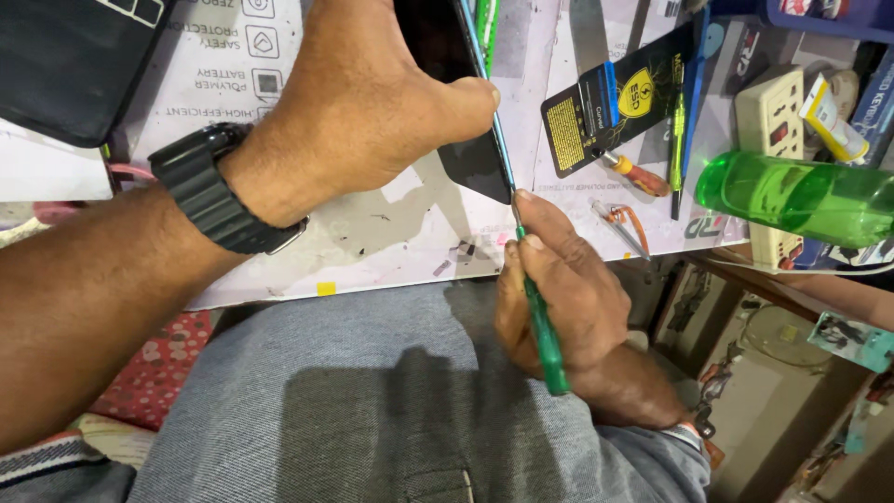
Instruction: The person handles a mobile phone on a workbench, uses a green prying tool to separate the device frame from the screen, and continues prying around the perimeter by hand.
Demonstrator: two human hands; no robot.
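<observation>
View from the head, looking down at a cluttered tabletop (391, 251) w/ a pale printed mat on it. The left hand (372, 102), w/ a black ribbed watch (209, 191) on its wrist, presses down from above on a slim dark phone (466, 140), thumb lying along the phone's right edge; hand is clamped on it. The phone's long axis runs from the far edge of the tabletop toward the near edge, tilted slightly, its lower corner close to the near edge. The right hand (559, 298) sits just below that corner, over the lap, fingers closed tight round a thin green-handled tool (540, 321). The tool's metal tip points up and away, touching the phone's lower right corner at the pale blue rim; tool and phone edge nearly line up. The right hand is nearer the corner.

Right of the phone: a black card pack (615, 102) w/ yellow shield, an orange-handled driver (638, 175), green tweezers (677, 140), a translucent green plastic bottle (792, 197) on its side, a cream power strip (773, 112). Grey denim-clad lap (372, 391) fills the foreground.
</observation>
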